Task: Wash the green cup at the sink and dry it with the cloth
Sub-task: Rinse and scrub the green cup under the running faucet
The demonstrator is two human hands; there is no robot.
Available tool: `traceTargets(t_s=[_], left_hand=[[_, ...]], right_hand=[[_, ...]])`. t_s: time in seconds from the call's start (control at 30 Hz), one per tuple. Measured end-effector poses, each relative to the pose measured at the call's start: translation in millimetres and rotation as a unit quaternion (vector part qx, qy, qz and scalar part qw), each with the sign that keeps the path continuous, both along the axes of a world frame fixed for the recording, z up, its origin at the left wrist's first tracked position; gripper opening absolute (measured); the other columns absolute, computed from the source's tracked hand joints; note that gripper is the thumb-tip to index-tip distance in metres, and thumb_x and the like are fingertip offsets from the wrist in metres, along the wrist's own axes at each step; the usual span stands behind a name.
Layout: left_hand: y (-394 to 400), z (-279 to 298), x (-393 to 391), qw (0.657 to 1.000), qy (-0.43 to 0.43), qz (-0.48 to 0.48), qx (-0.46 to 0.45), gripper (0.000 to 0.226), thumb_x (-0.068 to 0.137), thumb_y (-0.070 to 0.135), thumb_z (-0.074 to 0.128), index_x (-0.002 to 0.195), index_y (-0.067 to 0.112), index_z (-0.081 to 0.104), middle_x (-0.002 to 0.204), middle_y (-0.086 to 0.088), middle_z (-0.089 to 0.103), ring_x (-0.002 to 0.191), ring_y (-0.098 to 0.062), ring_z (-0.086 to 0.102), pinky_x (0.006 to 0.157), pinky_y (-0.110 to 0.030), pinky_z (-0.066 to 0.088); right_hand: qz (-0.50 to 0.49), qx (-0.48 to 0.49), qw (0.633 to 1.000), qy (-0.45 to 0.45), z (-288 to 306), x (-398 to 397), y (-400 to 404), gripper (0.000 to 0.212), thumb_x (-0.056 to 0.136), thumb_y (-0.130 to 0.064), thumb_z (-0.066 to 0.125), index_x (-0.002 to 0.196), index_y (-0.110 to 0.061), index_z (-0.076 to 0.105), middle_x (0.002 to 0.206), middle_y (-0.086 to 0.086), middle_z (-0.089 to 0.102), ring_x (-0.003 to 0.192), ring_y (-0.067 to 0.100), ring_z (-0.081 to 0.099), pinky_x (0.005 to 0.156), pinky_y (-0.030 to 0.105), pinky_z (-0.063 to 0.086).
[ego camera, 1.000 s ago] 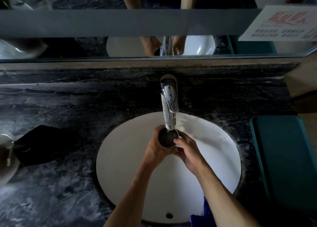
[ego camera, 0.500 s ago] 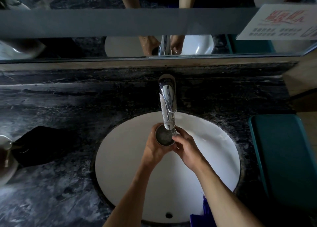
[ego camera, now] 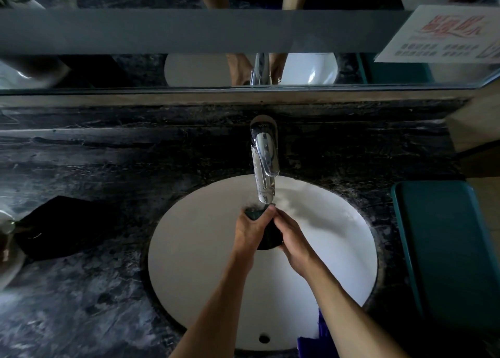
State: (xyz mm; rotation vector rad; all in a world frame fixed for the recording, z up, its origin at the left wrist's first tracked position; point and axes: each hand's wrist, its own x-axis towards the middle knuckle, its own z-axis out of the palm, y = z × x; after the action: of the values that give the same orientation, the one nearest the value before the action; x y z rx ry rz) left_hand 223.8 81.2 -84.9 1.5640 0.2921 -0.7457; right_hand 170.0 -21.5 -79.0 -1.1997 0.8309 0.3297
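Note:
Over the white sink basin (ego camera: 194,263), both hands hold the dark green cup (ego camera: 266,237) just under the chrome faucet (ego camera: 265,162). The cup is tipped away from me, its mouth toward the spout and its round base toward me. My left hand (ego camera: 250,229) grips its left side, fingers curled round the wall near the rim. My right hand (ego camera: 293,238) holds the right side and base. Much of the cup is hidden by the fingers. A dark cloth (ego camera: 62,227) lies on the marble counter to the left of the basin.
The dark marble counter (ego camera: 81,303) surrounds the basin. A teal tray (ego camera: 446,249) sits at the right edge. A glass object (ego camera: 6,238) is at the far left. A mirror (ego camera: 189,68) runs along the back wall, with a printed card (ego camera: 443,35) at upper right.
The cup stood upright with its open mouth under the spout; now it is tipped forward, with its base facing me. Both hands shifted their hold with it.

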Motion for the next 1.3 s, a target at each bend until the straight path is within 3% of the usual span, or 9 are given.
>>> traceTargets(t_s=[0.13,0.27,0.43,0.57,0.67,0.77,0.87,1.1,1.3], left_hand=[[-2.6,2.0,0.2,0.993,0.116,0.031,-0.015,0.032,0.1,0.033,0.071,0.11,0.003,0.076,0.108,-0.026,0.079,0.101,-0.041,0.077,0.084,-0.053,0.063],[-10.4,9.6,5.5,0.976,0.196,0.078,-0.054,0.048,0.102,0.039,0.065,0.118,-0.006,0.069,0.103,-0.03,0.075,0.077,-0.04,0.071,0.05,-0.034,0.053],[-18.9,14.5,24.1,0.979,0.176,0.094,-0.038,0.054,0.107,0.055,0.04,0.089,0.017,0.075,0.083,-0.009,0.074,0.074,-0.027,0.067,0.059,-0.029,0.05],[-23.4,18.4,28.3,0.99,0.098,0.092,0.034,0.056,0.112,0.043,0.033,0.077,0.017,0.068,0.068,0.0,0.068,0.07,-0.022,0.065,0.052,-0.023,0.051],[-24.6,17.3,25.3,0.994,0.034,0.09,0.044,0.042,0.113,0.037,0.041,0.091,0.01,0.066,0.08,-0.004,0.062,0.078,-0.021,0.06,0.064,-0.028,0.055],[-23.3,16.3,18.5,0.997,0.014,0.073,0.038,0.035,0.112,0.034,0.047,0.099,0.008,0.065,0.086,-0.006,0.065,0.083,-0.022,0.063,0.076,-0.045,0.058],[-23.2,14.2,10.5,0.994,-0.011,0.062,0.093,0.043,0.111,0.04,0.045,0.092,0.007,0.063,0.08,-0.003,0.066,0.077,-0.022,0.062,0.068,-0.035,0.053],[-12.4,8.1,11.0,0.991,0.098,0.09,0.001,0.047,0.111,0.047,0.041,0.095,0.015,0.071,0.086,-0.006,0.069,0.08,-0.023,0.066,0.072,-0.04,0.058],[-17.8,12.1,-0.9,0.983,0.007,0.151,0.101,0.062,0.117,0.031,0.025,0.062,0.014,0.05,0.053,0.008,0.052,0.047,-0.005,0.046,0.055,-0.028,0.04]], right_hand=[[0.012,-0.068,0.995,0.068,8.6,7.7,4.1,0.037,0.109,-0.05,0.04,0.119,-0.028,0.068,0.117,0.002,0.077,0.1,0.018,0.075,0.062,0.03,0.057],[0.022,-0.121,0.988,0.097,14.3,22.0,1.8,0.057,0.108,-0.056,0.031,0.116,-0.016,0.07,0.103,0.013,0.077,0.077,0.029,0.074,0.044,0.027,0.049],[0.068,-0.151,0.986,0.023,21.7,33.7,6.8,0.053,0.094,-0.062,0.053,0.142,-0.039,0.051,0.131,0.004,0.069,0.113,0.031,0.071,0.086,0.052,0.064],[-0.027,-0.142,0.988,0.046,28.7,42.5,7.2,0.032,0.107,-0.036,0.04,0.11,-0.022,0.069,0.11,0.018,0.074,0.089,0.034,0.076,0.066,0.048,0.067],[-0.06,-0.142,0.985,0.082,26.8,45.2,5.4,0.036,0.107,-0.016,0.037,0.104,0.002,0.068,0.11,0.03,0.072,0.095,0.042,0.073,0.08,0.059,0.064],[-0.002,-0.186,0.979,0.087,30.6,46.4,12.1,0.033,0.106,-0.036,0.045,0.117,-0.011,0.065,0.117,0.018,0.072,0.105,0.038,0.071,0.088,0.057,0.061],[0.033,-0.212,0.972,0.099,32.5,44.9,18.2,0.042,0.1,-0.057,0.05,0.115,-0.019,0.061,0.112,0.01,0.074,0.102,0.034,0.071,0.087,0.054,0.061],[-0.016,-0.251,0.961,0.119,19.6,38.6,16.9,0.042,0.108,-0.03,0.033,0.099,-0.006,0.066,0.111,0.024,0.071,0.111,0.043,0.064,0.093,0.05,0.052],[0.061,-0.292,0.951,0.083,19.2,34.8,27.7,0.039,0.102,-0.055,0.046,0.112,-0.021,0.061,0.109,0.009,0.073,0.108,0.035,0.066,0.078,0.035,0.042]])
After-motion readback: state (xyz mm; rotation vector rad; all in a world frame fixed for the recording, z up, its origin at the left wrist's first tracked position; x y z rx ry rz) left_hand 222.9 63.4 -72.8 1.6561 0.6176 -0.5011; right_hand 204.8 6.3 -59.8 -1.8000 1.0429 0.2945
